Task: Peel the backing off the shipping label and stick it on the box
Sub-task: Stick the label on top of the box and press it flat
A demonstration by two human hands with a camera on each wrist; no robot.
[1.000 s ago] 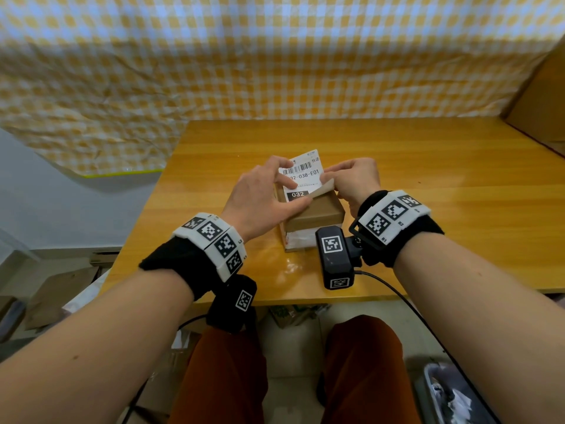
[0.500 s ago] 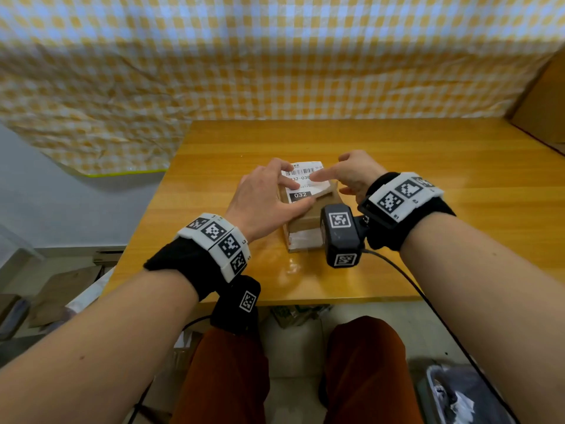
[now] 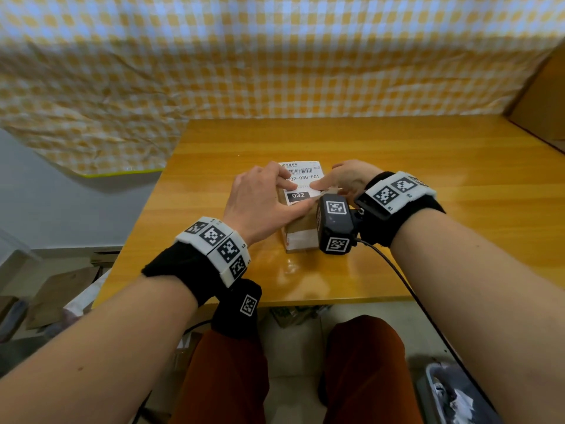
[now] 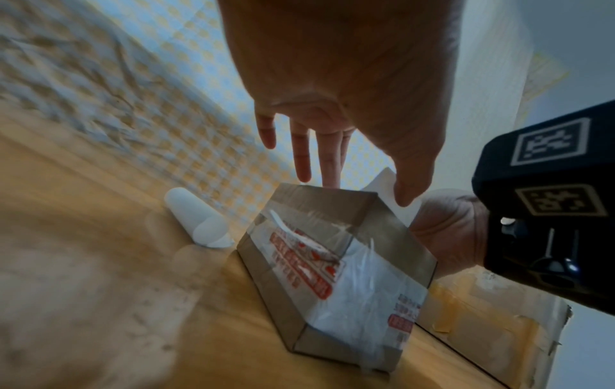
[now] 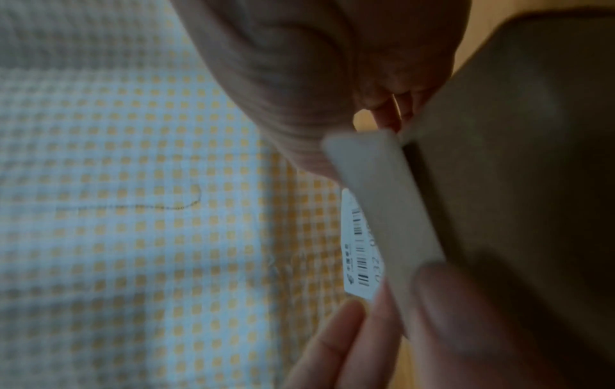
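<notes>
A checked yellow-and-white cloth (image 3: 275,56) hangs behind the wooden desk (image 3: 428,179). Near the desk's middle sits the brown cardboard box (image 3: 301,228), its front side taped. The white shipping label (image 3: 301,179) lies on the box's top, its far end reaching past the far edge. The left hand (image 3: 260,203) has a spread grip, straight fingers pressing the label; the right hand (image 3: 348,179) presses a fingertip beside them. A rolled white paper (image 4: 196,218) lies left of the box

The label (image 3: 301,182) lies on the box (image 3: 301,231), which sits on the table (image 3: 428,166); a paper roll (image 4: 196,218) lies beside it.
</notes>
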